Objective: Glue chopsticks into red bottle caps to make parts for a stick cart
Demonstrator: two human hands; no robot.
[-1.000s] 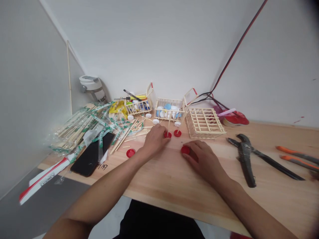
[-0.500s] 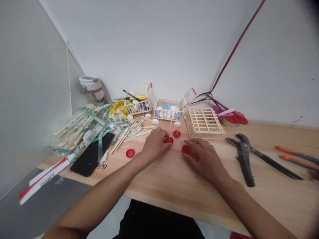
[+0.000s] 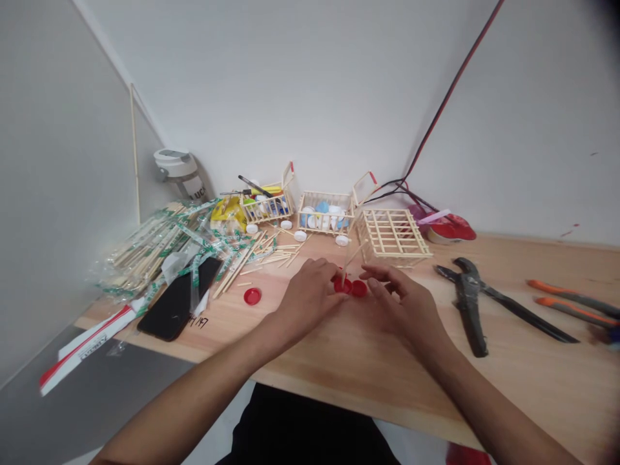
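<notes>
From my end: two bottle caps (image 3: pixel 351 287) sit side by side on the counter (image 3: pixel 508 394), btwn L hand (image 3: pixel 310 300) and R hand (image 3: pixel 404 303). Flat stick cage (image 3: pixel 391 234) is behind them, two stick carts (image 3: pixel 325 213) further back. Phone (image 3: pixel 179 300) lies L of hands, wrapped chopsticks (image 3: pixel 150 255) behind it, pliers (image 3: pixel 467 303) R of R hand.

Bare forearms (image 3: pixel 194 391) and black clothing (image 3: pixel 310 426) (trousers or shorts, hard to tell) at the lap.
</notes>
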